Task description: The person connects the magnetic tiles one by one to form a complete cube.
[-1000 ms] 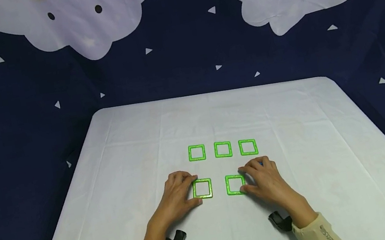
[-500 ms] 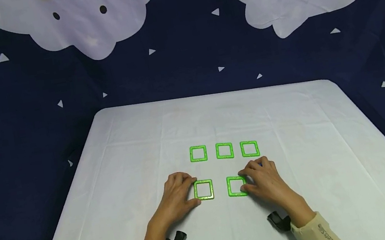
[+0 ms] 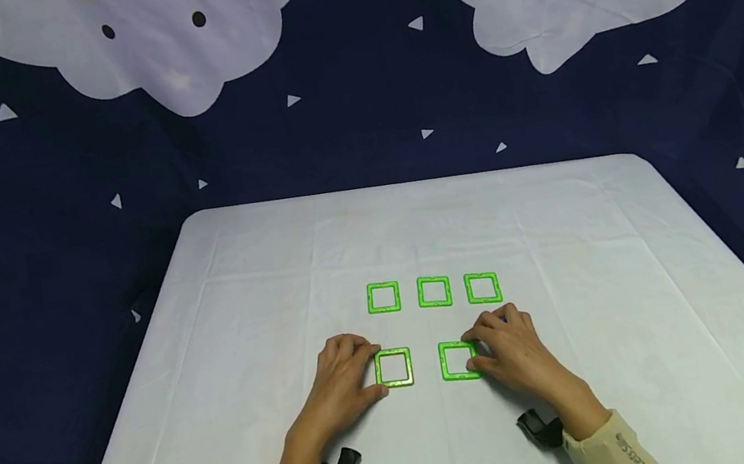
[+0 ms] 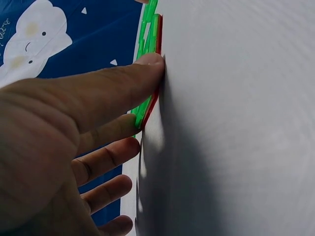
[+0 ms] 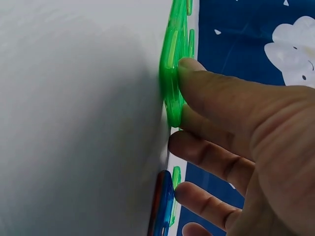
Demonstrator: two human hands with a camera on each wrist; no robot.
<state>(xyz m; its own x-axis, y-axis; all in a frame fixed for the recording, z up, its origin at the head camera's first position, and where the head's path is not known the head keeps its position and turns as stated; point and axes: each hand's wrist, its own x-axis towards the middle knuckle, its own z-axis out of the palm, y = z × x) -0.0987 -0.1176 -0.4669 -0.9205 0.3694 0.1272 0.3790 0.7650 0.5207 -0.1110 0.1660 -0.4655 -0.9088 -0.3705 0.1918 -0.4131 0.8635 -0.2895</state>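
Fingers [image 4: 110, 153] part-closed, left hand [image 3: 340, 376] and right hand [image 3: 512, 344] pinch green squares [image 3: 398, 384] at their tips; likely aligning, next needing level inward slides.

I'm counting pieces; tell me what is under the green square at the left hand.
Beneath the green square at the left hand, the edge of a red piece shows; the rest is covered, its full shape hidden.

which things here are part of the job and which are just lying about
Seemingly in the job:
Left hand, pinching the front left green square
Red piece under that square
Right hand, pinching the front right green square

Seemingly just lying about:
Three back green squares, untouched
Blue piece close by the right hand
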